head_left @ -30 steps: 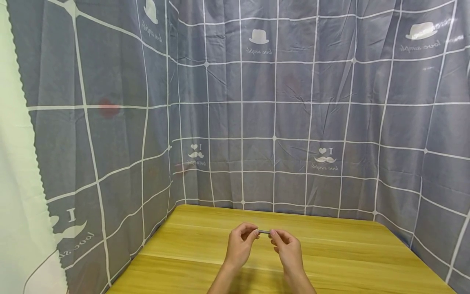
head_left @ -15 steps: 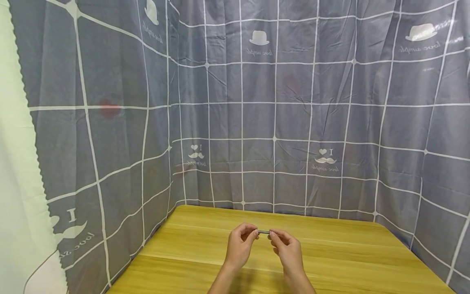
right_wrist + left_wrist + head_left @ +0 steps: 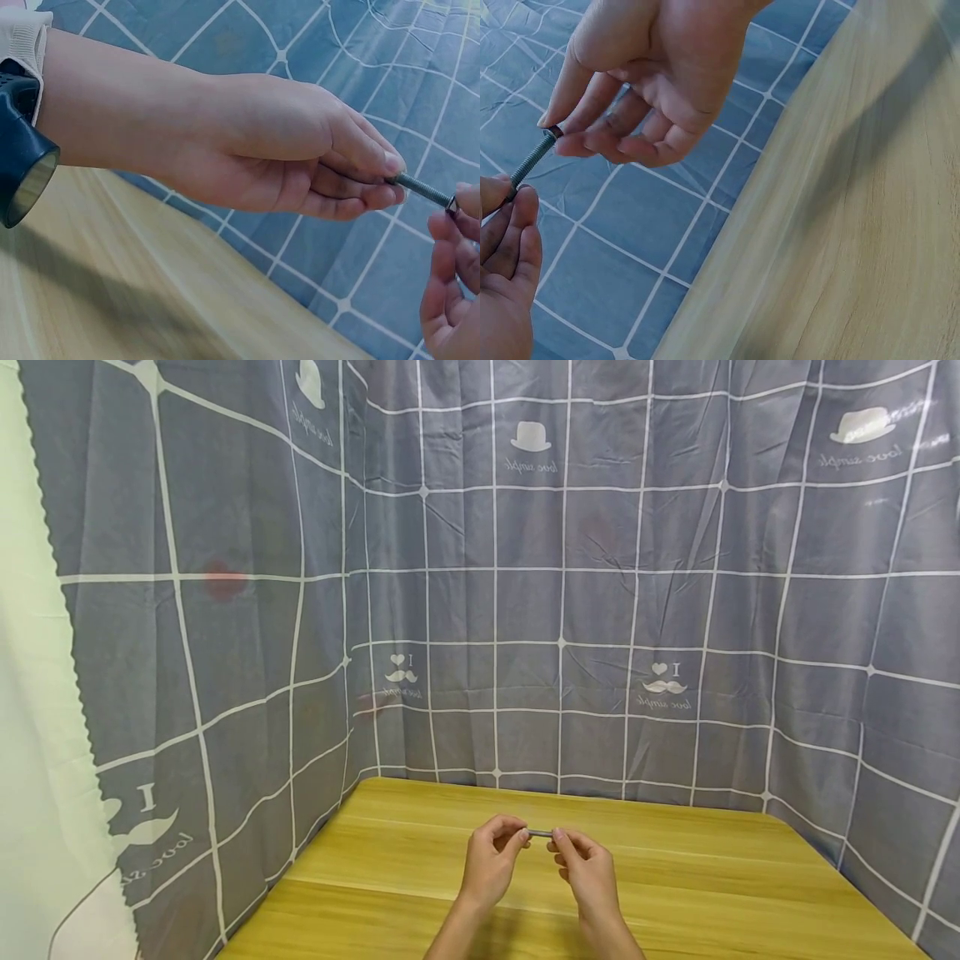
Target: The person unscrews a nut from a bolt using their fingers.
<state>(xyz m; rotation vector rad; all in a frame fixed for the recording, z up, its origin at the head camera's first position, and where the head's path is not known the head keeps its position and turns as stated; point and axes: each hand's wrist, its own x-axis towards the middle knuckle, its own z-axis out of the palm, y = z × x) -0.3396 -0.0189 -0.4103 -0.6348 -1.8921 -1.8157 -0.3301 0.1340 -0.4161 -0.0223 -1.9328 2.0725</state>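
A thin grey threaded bolt is held level between both hands above the table. My left hand pinches one end between thumb and fingertips. At the other end, my right hand grips it the same way. Up close in the left wrist view, the bolt shows its thread between the two hands. A wider dark piece sits at the left hand's end; whether it is the head or a nut, I cannot tell. In the right wrist view the far tip of the bolt is hidden by the right fingers.
Below the hands lies a yellow wood-grain table with rounded far corners. A grey curtain with a white grid hangs behind and along both sides. Pale cloth hangs at the far left. A dark wrist device shows on the right arm.
Almost nothing differs. Both hands keep their hold on the bolt, with only tiny shifts of the right fingers at its end.
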